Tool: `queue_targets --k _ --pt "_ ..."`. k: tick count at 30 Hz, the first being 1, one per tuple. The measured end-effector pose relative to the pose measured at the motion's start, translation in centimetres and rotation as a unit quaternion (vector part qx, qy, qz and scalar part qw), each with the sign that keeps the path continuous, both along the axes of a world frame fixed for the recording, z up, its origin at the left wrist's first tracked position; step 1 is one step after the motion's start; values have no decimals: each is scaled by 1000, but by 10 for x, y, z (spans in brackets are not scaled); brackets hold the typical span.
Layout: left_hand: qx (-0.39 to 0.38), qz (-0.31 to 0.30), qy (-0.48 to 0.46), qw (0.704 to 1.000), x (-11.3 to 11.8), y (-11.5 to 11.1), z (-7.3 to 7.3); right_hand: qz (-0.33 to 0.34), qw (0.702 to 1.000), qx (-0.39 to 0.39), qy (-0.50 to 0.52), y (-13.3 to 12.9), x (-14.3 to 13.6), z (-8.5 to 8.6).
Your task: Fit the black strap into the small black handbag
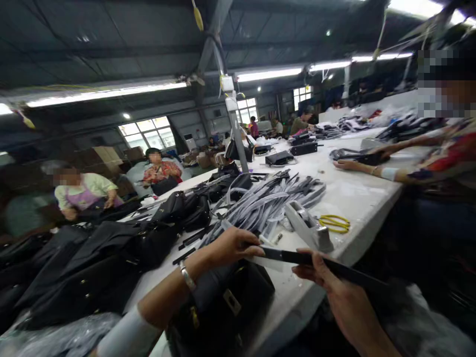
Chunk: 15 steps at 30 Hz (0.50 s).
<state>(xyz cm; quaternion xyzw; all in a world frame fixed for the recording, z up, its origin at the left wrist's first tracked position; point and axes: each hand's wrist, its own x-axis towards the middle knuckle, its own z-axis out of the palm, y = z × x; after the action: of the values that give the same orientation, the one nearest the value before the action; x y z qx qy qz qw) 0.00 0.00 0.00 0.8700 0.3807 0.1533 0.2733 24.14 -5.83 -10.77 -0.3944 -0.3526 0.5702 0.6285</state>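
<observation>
Between my two hands a long black strap point(334, 266) is stretched, its far end trailing off to the lower right. My left hand point(238, 244), with a silver bracelet at the wrist, pinches the strap's left end, where a pale strip hangs beneath. The fingers of my right hand point(323, 272) are closed around the strap farther along. Directly below my left hand is a black handbag point(223, 307) with a metal clasp plate and a gold-coloured zip pull. A whitish tape dispenser point(308, 228) stands just beyond the strap.
A heap of grey-white wrapped straps point(271, 198) covers the middle of the white table point(357, 198). Yellow-handled scissors point(334, 223) lie near its right edge. Black bags point(100, 263) pile up at left. A co-worker's hands point(353, 166) handle a black item at right; others sit beyond.
</observation>
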Motion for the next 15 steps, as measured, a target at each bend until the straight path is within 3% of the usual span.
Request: queue_targets --k 5,10,15 --pt "-5 59 12 998 -45 -18 13 -69 995 -31 59 2 24 4" --pt "7 103 39 994 -77 -38 13 -37 994 -52 87 4 24 2" --pt "-13 117 48 992 -90 -50 12 -11 992 -65 108 12 12 -1"
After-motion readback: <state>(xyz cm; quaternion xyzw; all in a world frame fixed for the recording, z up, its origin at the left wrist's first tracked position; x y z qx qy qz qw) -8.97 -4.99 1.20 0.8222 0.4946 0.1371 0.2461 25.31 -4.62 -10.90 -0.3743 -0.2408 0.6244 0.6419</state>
